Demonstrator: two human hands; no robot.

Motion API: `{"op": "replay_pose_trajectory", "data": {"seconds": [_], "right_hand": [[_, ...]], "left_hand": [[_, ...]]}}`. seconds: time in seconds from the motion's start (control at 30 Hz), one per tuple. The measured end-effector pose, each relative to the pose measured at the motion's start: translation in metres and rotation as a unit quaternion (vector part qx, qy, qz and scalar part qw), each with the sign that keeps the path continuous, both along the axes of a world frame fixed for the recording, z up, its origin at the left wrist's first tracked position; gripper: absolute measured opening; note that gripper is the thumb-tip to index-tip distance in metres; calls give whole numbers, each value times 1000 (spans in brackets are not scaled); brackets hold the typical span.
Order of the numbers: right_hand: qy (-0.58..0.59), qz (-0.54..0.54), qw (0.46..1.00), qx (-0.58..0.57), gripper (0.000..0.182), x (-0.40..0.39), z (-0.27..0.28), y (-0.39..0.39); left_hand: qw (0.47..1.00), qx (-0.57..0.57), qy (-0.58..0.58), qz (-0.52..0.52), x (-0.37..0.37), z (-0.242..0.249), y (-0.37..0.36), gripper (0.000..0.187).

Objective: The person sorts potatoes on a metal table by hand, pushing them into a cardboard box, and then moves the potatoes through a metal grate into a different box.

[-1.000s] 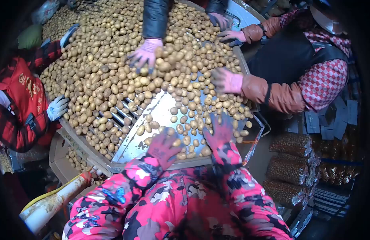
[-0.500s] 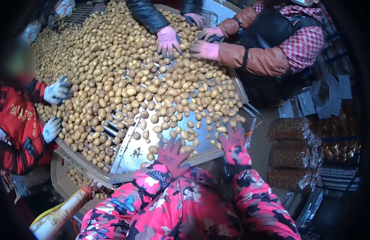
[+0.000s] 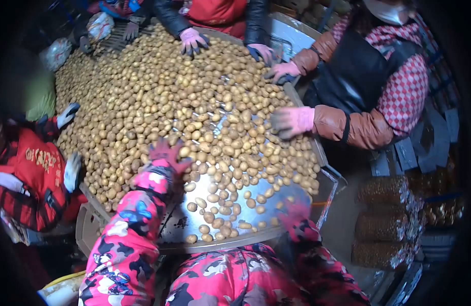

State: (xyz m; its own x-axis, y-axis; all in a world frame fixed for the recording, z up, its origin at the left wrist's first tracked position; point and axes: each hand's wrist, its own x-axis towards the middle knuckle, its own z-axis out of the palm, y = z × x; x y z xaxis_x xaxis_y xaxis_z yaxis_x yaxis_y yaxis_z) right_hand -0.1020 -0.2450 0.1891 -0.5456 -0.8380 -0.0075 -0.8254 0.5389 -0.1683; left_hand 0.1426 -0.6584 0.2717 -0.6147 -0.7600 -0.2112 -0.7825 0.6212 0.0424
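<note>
Red apron [image 3: 39,158]: worn by a co-worker, seen beyond the left edge of the surface [image 3: 177,234]; pale gloved hands [image 3: 72,171] are held along that edge.
White pipe [image 3: 64,290]: partly seen below the surface's near left corner.
Potatoes [image 3: 143,102]: heaped over the far and left parts of the surface; a looser scatter is spread on the shiny metal at its near edge.
Left hand [image 3: 166,155]: laid on the heap at the left of the surface, covered by a reddish glove; its fingers are spread wide over the potatoes.
Pink gloves [image 3: 193,41]: worn by a second co-worker, placed at the far edge of the surface.
Right hand [image 3: 295,206]: placed near the surface's near right corner, beside the potatoes; it is blurred, so how its fingers are set cannot be told.
Black apron [image 3: 342,76]: worn by a third co-worker, right of the surface.
Filled bags [image 3: 380,219]: stacked right of the surface.
</note>
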Motion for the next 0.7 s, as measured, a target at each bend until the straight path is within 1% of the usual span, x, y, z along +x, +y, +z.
{"op": "replay_pose_trajectory", "data": {"seconds": [0.03,0.07,0.1,0.13,0.17,0.23,0.3,0.37,0.4,0.43,0.5,0.53,0.57,0.63,0.7], "right_hand": [[6,-48,999,-4,74,-3,3,11],[30,-56,998,-7,75,-10,1,16],[51,-62,997,-8,76,-16,-1,20],[71,-68,995,-9,76,-19,-1,17],[46,-19,998,-28,76,-17,11,0],[-3,80,995,-67,75,-6,45,-63],[-14,165,977,-133,72,-7,50,-137],[62,227,957,-170,70,-23,51,-219],[90,214,958,-167,70,-36,52,-261],[115,203,959,-163,70,-49,52,-300],[14,138,989,-46,58,-79,52,-354],[8,165,986,-30,57,-65,45,-356],[5,185,983,-15,56,-51,39,-351],[14,220,975,12,55,-27,36,-339],[26,243,968,51,54,-4,31,-301]], "left_hand": [[998,0,58,-8,-2,-8,11,88],[993,76,95,4,-2,-14,18,87],[980,152,131,17,-7,-10,31,85],[989,67,133,-26,-6,-21,53,84],[989,-19,131,-71,-5,-32,77,84],[979,140,101,-110,-9,-6,116,78],[963,109,212,-127,-1,-22,159,72],[952,104,229,-172,7,-27,175,67],[948,89,245,-184,17,-38,179,63],[959,84,222,-156,28,-36,180,62],[977,66,177,-102,58,-32,178,61],[986,14,152,-72,77,-32,179,61],[982,29,188,8,96,-40,183,69],[986,13,137,95,117,-31,187,79],[986,15,120,111,124,-43,195,83]]}}
